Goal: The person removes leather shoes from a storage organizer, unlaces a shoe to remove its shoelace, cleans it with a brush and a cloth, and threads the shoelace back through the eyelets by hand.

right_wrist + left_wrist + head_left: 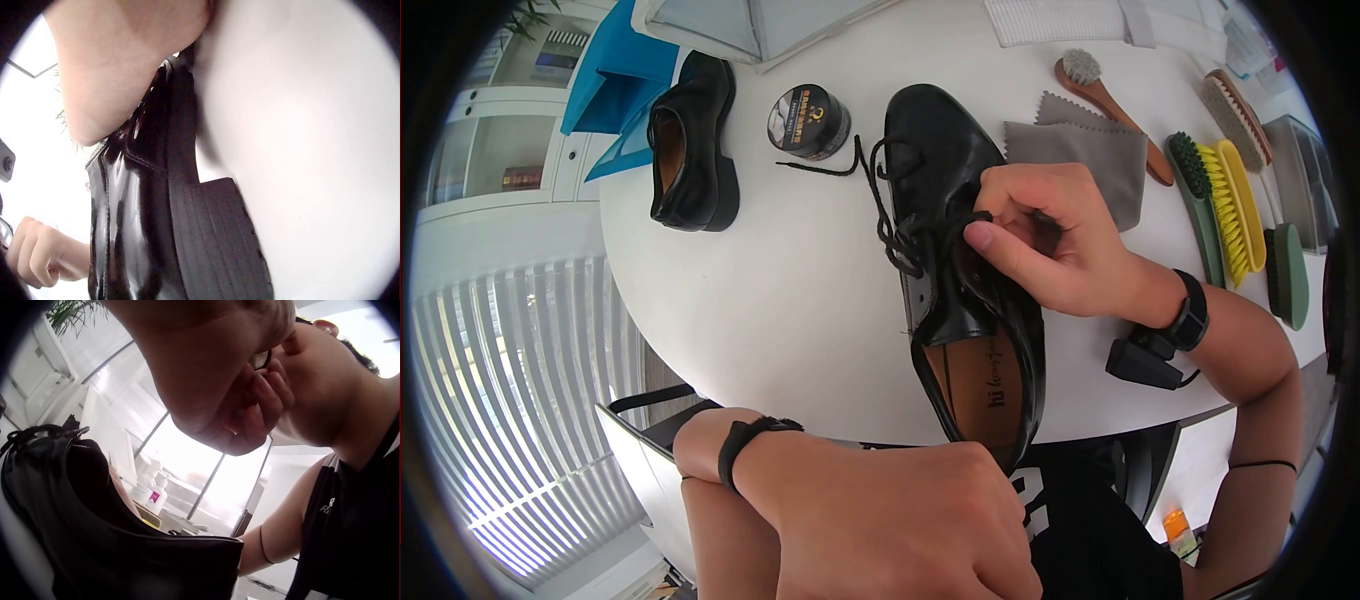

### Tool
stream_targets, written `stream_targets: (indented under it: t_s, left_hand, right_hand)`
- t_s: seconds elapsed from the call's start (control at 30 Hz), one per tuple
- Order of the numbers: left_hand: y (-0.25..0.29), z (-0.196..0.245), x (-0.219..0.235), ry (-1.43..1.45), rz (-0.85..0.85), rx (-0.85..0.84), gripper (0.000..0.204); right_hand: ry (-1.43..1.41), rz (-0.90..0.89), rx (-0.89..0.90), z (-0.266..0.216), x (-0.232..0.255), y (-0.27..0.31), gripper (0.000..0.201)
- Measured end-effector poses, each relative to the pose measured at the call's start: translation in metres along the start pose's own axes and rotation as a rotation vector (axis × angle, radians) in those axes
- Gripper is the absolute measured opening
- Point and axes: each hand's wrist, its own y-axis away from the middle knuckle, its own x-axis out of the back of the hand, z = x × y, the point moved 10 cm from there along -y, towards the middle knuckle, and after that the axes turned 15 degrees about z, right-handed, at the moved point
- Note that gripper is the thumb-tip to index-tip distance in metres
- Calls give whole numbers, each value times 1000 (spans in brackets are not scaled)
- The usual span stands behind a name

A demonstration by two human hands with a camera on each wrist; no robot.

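A black lace-up dress shoe (940, 130) lies on the white table, toe pointing away, its tan insole (975, 385) showing. My right hand (1055, 235) is at the lacing on the shoe's right side, pinching the black shoelace (952, 232) between thumb and forefinger. Loose lace hangs over the shoe's left side onto the table. My left hand (900, 510) is raised in front of the body, apart from the shoe and covering its heel end in the head view. In the left wrist view, its curled fingers (265, 400) are close to the face, with nothing visible in them.
A second black shoe (695, 150) lies at the left, beside a round polish tin (808, 122). Right of the shoe are a grey cloth (1090, 160), a wooden-handled brush (1115, 105), a yellow brush (1240, 205), green brushes (1288, 275) and a clear box (1305, 180).
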Motion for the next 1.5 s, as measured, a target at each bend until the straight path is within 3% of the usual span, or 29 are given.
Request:
stream_targets:
  t_s: [0.1,0.17,0.2,0.27,0.4,0.47,0.5,0.57,0.8,0.87,0.93,1.0,1.07,1.17,1.23,1.37,1.47,1.5]
  left_hand:
    - [3,-5,-7,-29,-34,-3,40]
    - [0,3,4,-43,223,-192,54]
    - [2,5,8,-43,222,-192,54]
    - [1,1,-1,-43,-15,-37,39]
    - [10,-8,-5,-89,-56,-38,38]
    - [7,-2,-2,-168,68,-231,55]
    - [8,0,1,-169,67,-232,55]
    - [-10,7,2,-193,-12,-154,57]
    - [-1,-2,16,-152,60,-79,58]
    - [7,-8,11,-346,-136,-36,41]
    - [13,-3,51,-472,274,-172,42]
    - [21,-6,99,-486,345,-68,38]
    - [25,-3,146,-613,668,-89,36]
    - [30,-12,180,-554,709,-107,31]
    - [30,-19,190,-719,830,-89,31]
    - [31,-41,196,-595,809,-41,18]
    - [40,-48,201,-686,808,-63,20]
    - [41,-50,205,-665,846,-59,31]
  right_hand:
    - [5,-4,-8,0,0,0,25]
    - [6,-2,-10,1,0,0,25]
    - [6,-1,-9,1,0,0,25]
    - [6,-6,-29,3,1,1,25]
    - [9,-10,-35,2,0,0,25]
    - [-2,-3,-27,1,0,0,25]
    - [-1,-3,-26,3,2,1,25]
    - [7,-83,-14,5,-2,5,14]
    - [17,-80,-11,3,0,3,15]
    - [-3,-101,-36,2,-2,2,17]
    - [4,-94,-28,3,-2,2,18]
    - [11,-89,-20,2,-3,2,19]
    - [11,-83,-30,2,-2,2,19]
    - [8,-87,-12,2,-2,2,18]
    - [15,-88,-20,3,-2,2,17]
    - [-10,-95,-66,3,-3,3,16]
    - [-13,-31,-68,2,-2,0,22]
    - [-5,-40,-72,4,-2,0,22]
